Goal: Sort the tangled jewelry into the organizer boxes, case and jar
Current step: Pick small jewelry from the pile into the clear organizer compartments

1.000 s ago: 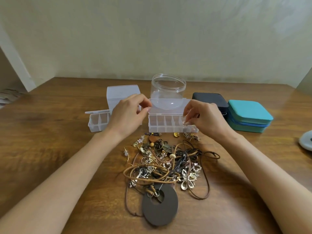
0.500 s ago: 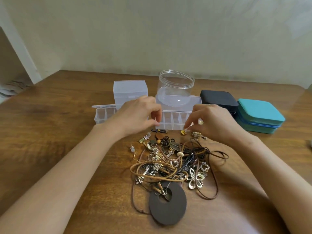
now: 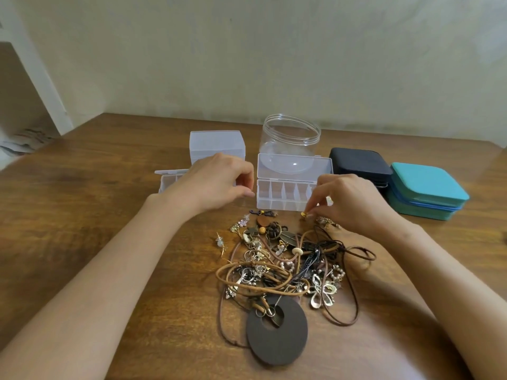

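Wooden table (image 3: 82, 215). Tangled jewelry (image 3: 288, 264), near centre. Far row, right to left: teal case (image 3: 428, 187), black case (image 3: 359, 163), clear jar (image 3: 290, 138), open organizer box (image 3: 285, 193). Left hand (image 3: 216, 185) – loosely curled, holding nothing. Right hand (image 3: 354, 204) – pinching a small gold piece (image 3: 304, 214) just before the box.

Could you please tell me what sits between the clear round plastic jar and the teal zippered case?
A closed black square case sits there, as the head view shows.
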A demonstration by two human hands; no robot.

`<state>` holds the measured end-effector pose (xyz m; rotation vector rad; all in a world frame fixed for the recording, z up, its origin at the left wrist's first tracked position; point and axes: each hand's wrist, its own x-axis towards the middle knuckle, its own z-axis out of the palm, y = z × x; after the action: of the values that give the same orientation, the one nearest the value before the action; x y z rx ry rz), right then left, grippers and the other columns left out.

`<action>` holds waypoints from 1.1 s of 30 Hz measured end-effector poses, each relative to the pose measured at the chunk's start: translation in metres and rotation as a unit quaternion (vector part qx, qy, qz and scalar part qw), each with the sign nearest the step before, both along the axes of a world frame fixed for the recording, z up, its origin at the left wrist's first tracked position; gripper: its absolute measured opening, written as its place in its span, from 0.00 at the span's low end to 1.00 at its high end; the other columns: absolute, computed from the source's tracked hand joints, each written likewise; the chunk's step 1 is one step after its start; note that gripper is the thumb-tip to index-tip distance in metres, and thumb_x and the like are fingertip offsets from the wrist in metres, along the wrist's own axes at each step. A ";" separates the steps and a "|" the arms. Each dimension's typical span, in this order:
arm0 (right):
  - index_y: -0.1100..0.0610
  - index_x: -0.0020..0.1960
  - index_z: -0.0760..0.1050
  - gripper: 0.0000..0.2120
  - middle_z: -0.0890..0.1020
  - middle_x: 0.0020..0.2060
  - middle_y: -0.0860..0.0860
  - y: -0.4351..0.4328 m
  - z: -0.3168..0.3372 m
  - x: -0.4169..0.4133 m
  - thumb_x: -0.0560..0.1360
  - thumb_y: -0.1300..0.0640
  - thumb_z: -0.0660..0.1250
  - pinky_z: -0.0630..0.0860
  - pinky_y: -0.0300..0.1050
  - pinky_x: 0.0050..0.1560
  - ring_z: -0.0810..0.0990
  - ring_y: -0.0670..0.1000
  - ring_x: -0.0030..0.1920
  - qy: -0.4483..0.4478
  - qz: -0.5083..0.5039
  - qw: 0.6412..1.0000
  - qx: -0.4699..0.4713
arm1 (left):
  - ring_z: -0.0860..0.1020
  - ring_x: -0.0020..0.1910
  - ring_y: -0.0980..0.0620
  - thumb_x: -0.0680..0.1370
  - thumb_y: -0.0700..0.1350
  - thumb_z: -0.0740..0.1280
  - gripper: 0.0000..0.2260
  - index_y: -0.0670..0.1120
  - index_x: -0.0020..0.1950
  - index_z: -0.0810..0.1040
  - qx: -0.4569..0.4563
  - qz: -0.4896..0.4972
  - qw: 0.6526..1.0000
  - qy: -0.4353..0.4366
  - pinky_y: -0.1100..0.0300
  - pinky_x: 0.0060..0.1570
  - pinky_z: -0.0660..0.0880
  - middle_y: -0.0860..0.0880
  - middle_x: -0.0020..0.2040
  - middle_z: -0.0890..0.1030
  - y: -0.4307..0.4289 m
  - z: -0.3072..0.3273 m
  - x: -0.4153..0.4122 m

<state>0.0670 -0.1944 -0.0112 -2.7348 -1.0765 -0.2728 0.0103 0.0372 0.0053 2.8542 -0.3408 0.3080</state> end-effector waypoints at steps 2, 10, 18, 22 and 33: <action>0.48 0.41 0.83 0.02 0.76 0.35 0.41 -0.008 0.009 0.002 0.69 0.52 0.75 0.65 0.34 0.34 0.71 0.40 0.34 0.019 -0.004 0.998 0.066 | 0.71 0.38 0.61 0.75 0.50 0.69 0.04 0.51 0.44 0.77 -0.007 -0.005 1.000 0.019 0.66 0.35 0.64 0.55 0.43 0.77 0.000 0.000 0.000; 0.47 0.35 0.81 0.08 0.80 0.35 0.42 -0.042 0.029 0.010 0.67 0.58 0.76 0.69 0.29 0.35 0.76 0.38 0.35 0.120 -0.076 0.990 0.025 | 0.75 0.44 0.59 0.74 0.50 0.70 0.03 0.52 0.46 0.80 -0.088 -0.100 0.989 0.064 0.55 0.49 0.75 0.60 0.43 0.77 -0.016 -0.007 -0.002; 0.49 0.40 0.80 0.04 0.78 0.32 0.41 -0.038 0.025 0.010 0.69 0.54 0.75 0.71 0.33 0.36 0.75 0.41 0.35 0.091 -0.094 0.989 -0.063 | 0.69 0.49 0.62 0.72 0.51 0.72 0.10 0.57 0.52 0.76 -0.005 -0.104 0.981 0.162 0.61 0.52 0.70 0.61 0.49 0.72 -0.018 -0.012 -0.003; 0.48 0.41 0.81 0.06 0.76 0.30 0.43 -0.032 0.037 -0.004 0.67 0.56 0.76 0.68 0.30 0.31 0.72 0.39 0.29 0.149 0.005 0.987 0.051 | 0.70 0.46 0.62 0.74 0.49 0.71 0.07 0.57 0.46 0.73 0.023 -0.102 0.981 0.162 0.63 0.48 0.70 0.59 0.47 0.74 -0.019 -0.010 -0.003; 0.45 0.49 0.78 0.09 0.78 0.39 0.42 0.010 0.011 -0.029 0.70 0.48 0.74 0.66 0.30 0.34 0.72 0.33 0.36 0.221 0.121 0.968 -0.015 | 0.74 0.44 0.62 0.75 0.46 0.70 0.08 0.58 0.43 0.73 0.007 -0.078 0.982 0.173 0.65 0.45 0.71 0.58 0.46 0.77 -0.004 0.002 -0.006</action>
<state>0.0383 -0.1846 -0.0002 -2.4742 -1.2611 0.3741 0.0038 0.0334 0.0070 2.7998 -0.4918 -0.2193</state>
